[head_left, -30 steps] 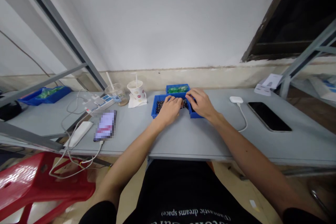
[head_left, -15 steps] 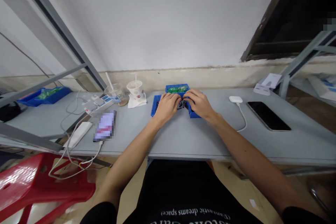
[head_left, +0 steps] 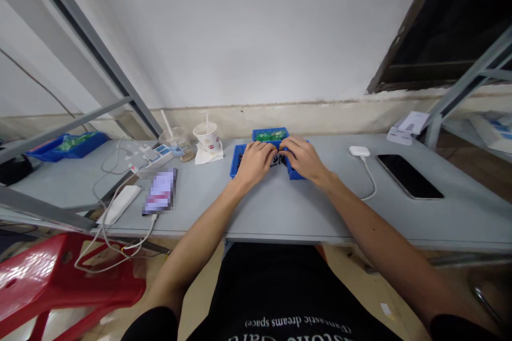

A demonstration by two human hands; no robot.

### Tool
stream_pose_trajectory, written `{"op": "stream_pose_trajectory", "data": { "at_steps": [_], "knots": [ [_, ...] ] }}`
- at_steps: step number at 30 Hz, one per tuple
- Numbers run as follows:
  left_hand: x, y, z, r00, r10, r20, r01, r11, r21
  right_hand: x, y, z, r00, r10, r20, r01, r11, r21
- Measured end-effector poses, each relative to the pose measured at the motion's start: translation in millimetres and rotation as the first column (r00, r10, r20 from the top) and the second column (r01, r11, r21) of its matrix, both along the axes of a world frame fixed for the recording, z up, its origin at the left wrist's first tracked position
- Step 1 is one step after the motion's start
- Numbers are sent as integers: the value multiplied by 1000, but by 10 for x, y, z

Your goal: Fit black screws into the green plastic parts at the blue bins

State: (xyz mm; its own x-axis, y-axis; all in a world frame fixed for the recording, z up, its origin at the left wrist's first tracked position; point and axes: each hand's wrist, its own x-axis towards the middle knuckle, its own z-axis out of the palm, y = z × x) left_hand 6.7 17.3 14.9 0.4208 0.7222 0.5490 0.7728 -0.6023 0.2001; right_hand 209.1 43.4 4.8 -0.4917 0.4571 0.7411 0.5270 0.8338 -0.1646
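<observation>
My left hand (head_left: 255,161) and my right hand (head_left: 302,157) meet over the small blue bins on the desk, fingertips pinched close together. Whatever they pinch is too small and covered to make out. Under the left hand is a blue bin (head_left: 233,169) with dark small parts in it. Beneath the right hand sits another blue bin (head_left: 295,175), mostly hidden. Small black pieces (head_left: 275,160) lie between the two hands. Just behind the fingers, a third blue bin (head_left: 259,132) holds green packets (head_left: 272,136).
To the left stand a paper cup (head_left: 208,138) with a straw, a clear plastic cup (head_left: 182,145), a power strip (head_left: 158,159) and a phone (head_left: 160,191) on a cable. At right lie a white charging case (head_left: 359,151) and a black phone (head_left: 410,176). A red stool (head_left: 72,282) stands lower left.
</observation>
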Motion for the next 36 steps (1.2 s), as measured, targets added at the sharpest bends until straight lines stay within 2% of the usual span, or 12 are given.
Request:
{"op": "stream_pose_trajectory", "data": {
  "at_steps": [3, 5, 9, 12, 21, 36],
  "knots": [
    [-12, -15, 19, 999, 19, -37, -18, 1000, 17, 34, 13, 24, 994, -77, -80, 79, 997, 21],
    [-26, -19, 19, 993, 41, -111, -38, 999, 27, 74, 27, 41, 970, -164, -180, 174, 984, 41],
    [-36, -24, -37, 940, 43, -337, -34, 999, 35, 140, 31, 73, 872, -356, -337, 397, 916, 60],
    [-22, -45, -105, 901, 50, -430, -28, 998, 58, 141, 4, 91, 821, -428, -377, 483, 874, 60],
    [22, -119, -202, 860, 102, -500, -88, 995, 52, 81, -19, 68, 857, -423, -294, 456, 889, 50],
    [82, -88, -275, 832, 153, -534, -129, 988, 82, 69, -11, 61, 878, -388, -280, 412, 910, 30]
  ]
}}
